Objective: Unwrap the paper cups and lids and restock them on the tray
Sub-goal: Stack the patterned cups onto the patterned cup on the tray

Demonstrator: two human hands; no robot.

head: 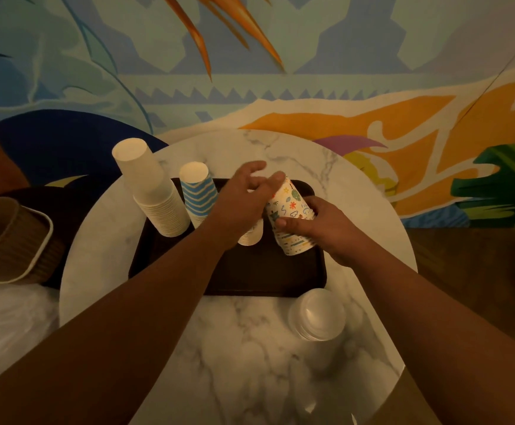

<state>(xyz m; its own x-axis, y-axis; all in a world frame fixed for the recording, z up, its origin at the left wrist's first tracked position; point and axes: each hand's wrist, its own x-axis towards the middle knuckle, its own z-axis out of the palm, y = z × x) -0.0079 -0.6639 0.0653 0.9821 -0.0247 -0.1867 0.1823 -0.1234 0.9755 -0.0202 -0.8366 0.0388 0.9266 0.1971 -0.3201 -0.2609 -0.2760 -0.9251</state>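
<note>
Nearest me, the clear lids (317, 317) wait on the marble table (250, 357), near right of the dark tray (228, 280). My right hand (320, 231) grips the doodle-print cup stack (290, 219) on the tray's right; my left hand (244, 197), fingers loose, holding nothing, touches its top. I should steady it upright before releasing. Far left stand striped cups (198, 194) and white cups (152, 191).

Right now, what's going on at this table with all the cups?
A person is restocking paper cups on a dark tray on a marble table. The right hand holds a stack of doodle-print cups, upside down and tilted, over the tray. The left hand, fingers spread, touches the top of that stack. A tall white cup stack and a blue zigzag stack already stand on the tray. Clear lids wait on the table beside it.
</note>
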